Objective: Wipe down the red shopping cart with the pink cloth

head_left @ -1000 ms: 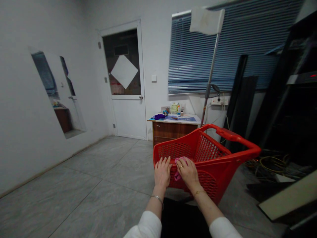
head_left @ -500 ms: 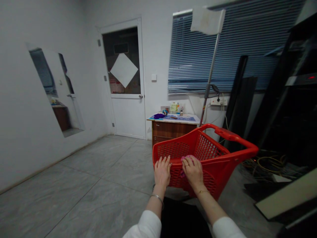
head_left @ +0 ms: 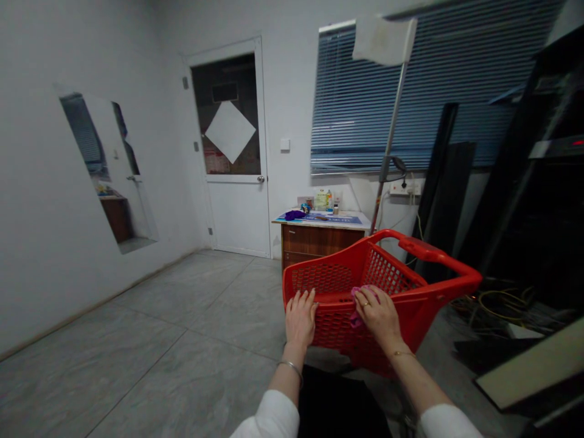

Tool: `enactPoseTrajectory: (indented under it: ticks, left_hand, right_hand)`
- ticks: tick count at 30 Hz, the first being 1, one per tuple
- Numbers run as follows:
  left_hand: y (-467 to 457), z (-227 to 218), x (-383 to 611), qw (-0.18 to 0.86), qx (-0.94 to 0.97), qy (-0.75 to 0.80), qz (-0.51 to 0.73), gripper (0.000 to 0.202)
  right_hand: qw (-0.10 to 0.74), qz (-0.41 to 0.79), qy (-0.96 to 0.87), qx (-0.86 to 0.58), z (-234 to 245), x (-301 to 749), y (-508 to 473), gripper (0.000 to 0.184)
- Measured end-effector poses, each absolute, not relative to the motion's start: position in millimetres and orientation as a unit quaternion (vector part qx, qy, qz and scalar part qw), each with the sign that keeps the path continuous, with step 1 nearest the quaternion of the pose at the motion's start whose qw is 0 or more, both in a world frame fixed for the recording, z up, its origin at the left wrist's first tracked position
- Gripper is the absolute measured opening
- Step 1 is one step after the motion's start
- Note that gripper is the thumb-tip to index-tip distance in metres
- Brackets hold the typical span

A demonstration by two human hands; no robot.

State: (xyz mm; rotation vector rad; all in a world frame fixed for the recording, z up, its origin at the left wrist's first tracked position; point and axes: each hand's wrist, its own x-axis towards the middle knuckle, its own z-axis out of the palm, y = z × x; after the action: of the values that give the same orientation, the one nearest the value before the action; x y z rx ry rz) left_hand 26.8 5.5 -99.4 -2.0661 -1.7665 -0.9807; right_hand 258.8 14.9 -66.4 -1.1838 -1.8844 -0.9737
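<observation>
A red plastic shopping cart with mesh sides stands right before me. My left hand holds its near rim by the left corner, fingers over the edge; the fingers' undersides are hidden. Farther right along that same rim, my right hand is closed on a pink cloth. The cloth is bunched under the fingers and touches the rim, part of it hanging down the outer side. At the far right the cart's handle rises above the basket.
Behind the cart, a brown drawer cabinet bears a purple cloth and several small bottles and packets. A pole with a white flag rises behind the cart. Cables and a pale board lie right. The white door is closed.
My right hand has slid to the right along the rim with the pink cloth. My left hand stays near the left corner. The view has shifted slightly.
</observation>
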Motion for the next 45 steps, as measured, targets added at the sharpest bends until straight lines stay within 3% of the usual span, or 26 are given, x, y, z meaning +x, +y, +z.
enactPoseTrajectory:
  ticks: [13,27,34,37,45]
  left_hand:
    - [5,-101,26,0.142,-0.71,-0.602,-0.336,0.041]
    - [1,-97,29,0.122,-0.706,-0.607,-0.343,0.04]
    - [2,-90,57,0.144,-0.669,-0.63,-0.368,0.041]
    - [10,-77,85,0.145,-0.724,-0.57,-0.36,0.045]
    - [27,-62,139,0.066,-0.799,-0.532,-0.273,0.042]
  right_hand:
    - [0.38,-0.33,-0.743,-0.442,-84,164,9,0.027]
    - [0.297,-0.435,-0.7,-0.482,-30,345,11,0.021]
    - [0.297,-0.429,-0.703,-0.483,-32,340,12,0.021]
    - [0.289,-0.425,-0.712,-0.478,-33,335,12,0.021]
    - [0.295,-0.415,-0.716,-0.478,-39,327,15,0.023]
